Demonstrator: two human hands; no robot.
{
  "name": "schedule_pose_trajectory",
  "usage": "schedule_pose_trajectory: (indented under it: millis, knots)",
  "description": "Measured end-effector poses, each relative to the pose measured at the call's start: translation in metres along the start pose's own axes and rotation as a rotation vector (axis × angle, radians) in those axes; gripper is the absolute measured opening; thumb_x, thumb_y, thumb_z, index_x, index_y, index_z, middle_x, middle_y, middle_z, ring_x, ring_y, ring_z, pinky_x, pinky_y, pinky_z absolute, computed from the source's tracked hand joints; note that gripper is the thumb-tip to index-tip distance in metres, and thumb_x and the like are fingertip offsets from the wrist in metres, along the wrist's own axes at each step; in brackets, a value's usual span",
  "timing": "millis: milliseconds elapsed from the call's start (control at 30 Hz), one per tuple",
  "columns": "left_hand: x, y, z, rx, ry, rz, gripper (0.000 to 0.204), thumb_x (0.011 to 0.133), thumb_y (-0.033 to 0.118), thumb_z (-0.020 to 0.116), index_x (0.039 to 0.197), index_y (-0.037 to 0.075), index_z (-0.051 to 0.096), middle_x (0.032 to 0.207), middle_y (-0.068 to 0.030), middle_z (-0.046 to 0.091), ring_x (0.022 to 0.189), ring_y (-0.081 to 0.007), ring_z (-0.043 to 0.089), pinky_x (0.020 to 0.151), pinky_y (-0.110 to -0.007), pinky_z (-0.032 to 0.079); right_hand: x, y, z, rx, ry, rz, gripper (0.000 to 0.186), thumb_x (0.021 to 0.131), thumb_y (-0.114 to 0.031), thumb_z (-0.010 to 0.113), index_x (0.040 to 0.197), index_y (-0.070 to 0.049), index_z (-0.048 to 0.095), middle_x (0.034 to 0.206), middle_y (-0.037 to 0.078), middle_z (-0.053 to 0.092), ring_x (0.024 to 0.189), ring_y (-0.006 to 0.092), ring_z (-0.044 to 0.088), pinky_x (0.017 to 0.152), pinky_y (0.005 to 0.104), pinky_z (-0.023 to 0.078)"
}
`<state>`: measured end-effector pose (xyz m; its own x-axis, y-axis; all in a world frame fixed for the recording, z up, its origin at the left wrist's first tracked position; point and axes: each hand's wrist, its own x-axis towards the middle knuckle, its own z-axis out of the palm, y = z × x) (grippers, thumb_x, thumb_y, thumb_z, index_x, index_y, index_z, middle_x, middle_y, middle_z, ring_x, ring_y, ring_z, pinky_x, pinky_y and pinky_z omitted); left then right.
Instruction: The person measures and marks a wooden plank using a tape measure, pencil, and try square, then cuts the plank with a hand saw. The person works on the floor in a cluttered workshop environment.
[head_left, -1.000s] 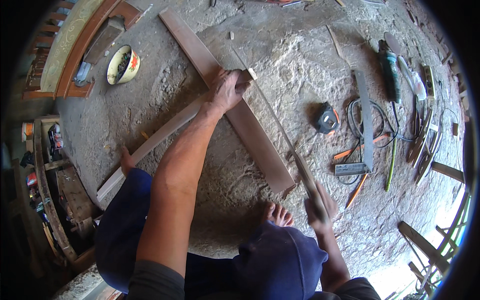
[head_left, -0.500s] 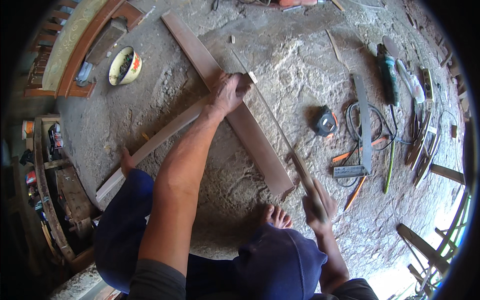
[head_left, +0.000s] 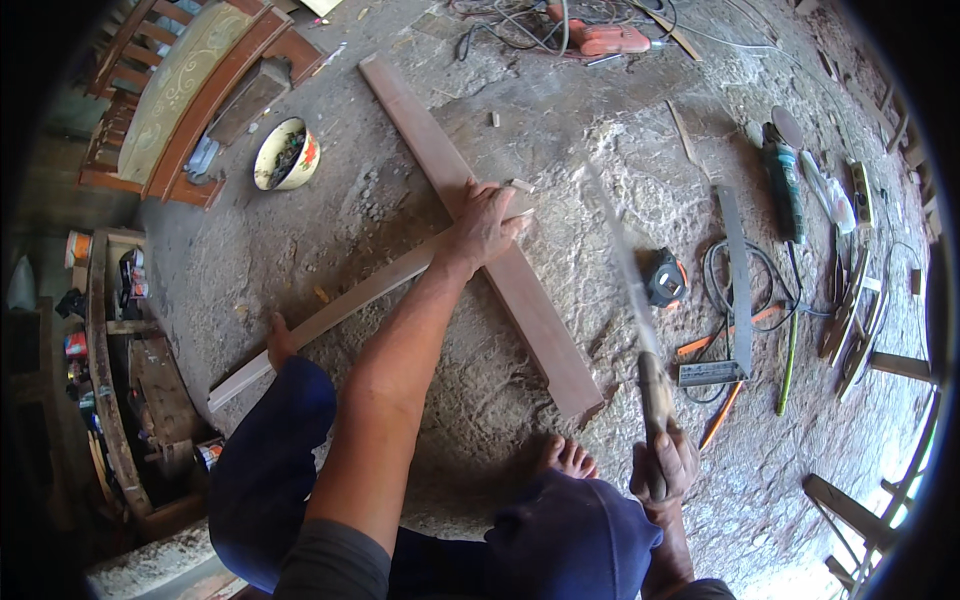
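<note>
My left hand (head_left: 482, 225) is closed over the far end of a narrow wooden strip (head_left: 350, 300), pressing it onto a wider wooden board (head_left: 535, 330) that it crosses. Just past the fingertips lies a small wood offcut (head_left: 522, 185). In my right hand (head_left: 667, 462) is a handsaw (head_left: 655, 390), gripped by its wooden handle. Its thin blade is smeared by motion and points away from me, to the right of the board and apart from the strip. Bare toes (head_left: 281, 335) touch the strip near its lower left end.
To the right lie a tape measure (head_left: 666, 280), a metal try square (head_left: 735, 290), an orange pencil (head_left: 722, 415) and an angle grinder (head_left: 783, 180). A red power drill (head_left: 610, 38) with cables is at the back. An enamel bowl (head_left: 268, 165) and wooden furniture (head_left: 180, 105) stand left.
The saw has come away from the strip and swung right, held in my right hand. The strip's tip now appears as a separate offcut. The whole view has shifted slightly.
</note>
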<state>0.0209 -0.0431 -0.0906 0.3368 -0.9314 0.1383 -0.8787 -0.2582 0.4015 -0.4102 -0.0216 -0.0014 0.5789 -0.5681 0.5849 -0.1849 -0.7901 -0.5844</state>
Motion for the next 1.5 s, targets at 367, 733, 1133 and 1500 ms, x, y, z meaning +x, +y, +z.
schedule_pose_trajectory:
  millis: [367, 733, 1133, 1500]
  knots:
    - [-0.162, -0.111, -0.130, 0.006, -0.108, -0.373, 0.047, 0.097, 0.034, 0.060, 0.135, 0.006, 0.057, 0.140, -0.0185, 0.055, 0.128, -0.0394, 0.053, 0.106, -0.048, 0.043, -0.013, 0.105, -0.039, -0.449, -0.283, -0.125, 0.053, 0.090, 0.003, 0.064, 0.139, -0.016, 0.057, 0.075, 0.011, 0.053, 0.066, 0.0317, 0.054, 0.065, 0.0450, 0.048]
    - [-0.209, -0.114, -0.117, 0.029, -0.204, -0.383, 0.051, 0.093, 0.024, 0.067, 0.137, 0.004, 0.051, 0.128, -0.0192, 0.059, 0.116, -0.0408, 0.058, 0.097, -0.046, 0.048, -0.013, 0.105, -0.021, -0.513, -0.597, 0.089, 0.060, 0.085, -0.005, 0.066, 0.143, -0.019, 0.056, 0.083, 0.011, 0.056, 0.080, 0.0318, 0.060, 0.082, 0.0480, 0.046]
    - [-0.208, -0.117, -0.111, 0.208, -0.219, -0.332, 0.049, 0.095, 0.023, 0.063, 0.136, 0.002, 0.047, 0.123, -0.0211, 0.058, 0.113, -0.0423, 0.058, 0.095, -0.049, 0.048, -0.016, 0.105, -0.020, -0.512, -0.603, 0.107, 0.071, 0.082, -0.003, 0.066, 0.149, -0.020, 0.048, 0.091, 0.012, 0.056, 0.087, 0.0328, 0.060, 0.083, 0.0481, 0.046]
    - [-0.090, -0.033, -0.094, 0.196, -0.235, -0.317, 0.034, 0.097, 0.022, 0.063, 0.121, 0.002, 0.050, 0.117, -0.0199, 0.060, 0.107, -0.0406, 0.061, 0.089, -0.052, 0.052, -0.018, 0.105, -0.019, -0.506, -0.625, 0.130, 0.075, 0.080, -0.002, 0.066, 0.150, -0.020, 0.047, 0.093, 0.013, 0.058, 0.090, 0.0339, 0.061, 0.089, 0.0489, 0.046]
